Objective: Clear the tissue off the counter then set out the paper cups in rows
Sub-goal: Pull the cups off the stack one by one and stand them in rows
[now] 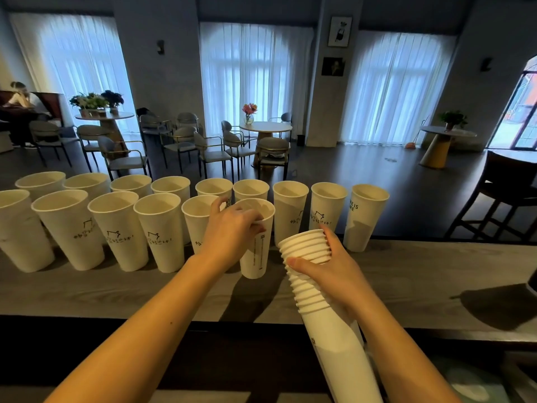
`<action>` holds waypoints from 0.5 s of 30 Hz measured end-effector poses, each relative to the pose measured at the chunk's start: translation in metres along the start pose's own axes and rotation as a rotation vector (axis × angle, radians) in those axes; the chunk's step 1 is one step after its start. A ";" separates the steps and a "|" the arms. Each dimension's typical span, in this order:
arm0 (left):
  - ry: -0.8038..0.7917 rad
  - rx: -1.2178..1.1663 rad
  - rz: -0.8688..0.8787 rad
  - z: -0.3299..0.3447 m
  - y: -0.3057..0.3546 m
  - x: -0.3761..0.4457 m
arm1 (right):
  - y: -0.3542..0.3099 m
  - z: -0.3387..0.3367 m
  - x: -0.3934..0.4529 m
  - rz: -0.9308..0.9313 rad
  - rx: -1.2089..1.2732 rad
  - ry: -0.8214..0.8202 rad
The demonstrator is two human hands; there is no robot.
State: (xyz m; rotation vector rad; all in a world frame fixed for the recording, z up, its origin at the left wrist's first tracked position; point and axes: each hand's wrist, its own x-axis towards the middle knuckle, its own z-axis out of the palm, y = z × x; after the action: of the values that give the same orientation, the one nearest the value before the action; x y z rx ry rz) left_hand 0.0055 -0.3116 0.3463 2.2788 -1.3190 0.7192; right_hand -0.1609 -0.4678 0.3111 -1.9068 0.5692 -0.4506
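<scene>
Tall white paper cups stand upright in two rows on the grey wooden counter [421,274]: a back row [328,205] along the far edge and a front row [116,228] from the left to the middle. My left hand [232,231] grips a single cup [257,257] by its rim at the right end of the front row, its base on or just above the counter. My right hand [328,263] holds a nested stack of cups [313,286] tilted over the counter's near edge. No tissue is visible.
A dark object [533,282] pokes in at the counter's right edge and casts a shadow. Beyond the counter are a bar stool [505,190], café tables and chairs [212,146], and a seated person [23,103] far left.
</scene>
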 end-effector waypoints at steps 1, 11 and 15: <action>0.006 0.023 0.004 0.000 -0.001 0.001 | 0.000 -0.001 0.000 0.001 -0.001 -0.004; 0.028 0.109 0.018 0.003 -0.014 0.004 | -0.010 0.011 0.003 0.002 -0.002 -0.045; 0.015 0.066 0.036 0.002 -0.019 0.000 | -0.012 0.013 0.004 0.001 -0.014 -0.054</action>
State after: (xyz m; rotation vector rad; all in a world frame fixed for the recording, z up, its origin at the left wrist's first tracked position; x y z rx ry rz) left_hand 0.0228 -0.3038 0.3436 2.3018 -1.3520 0.8015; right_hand -0.1479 -0.4566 0.3175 -1.9258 0.5394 -0.3942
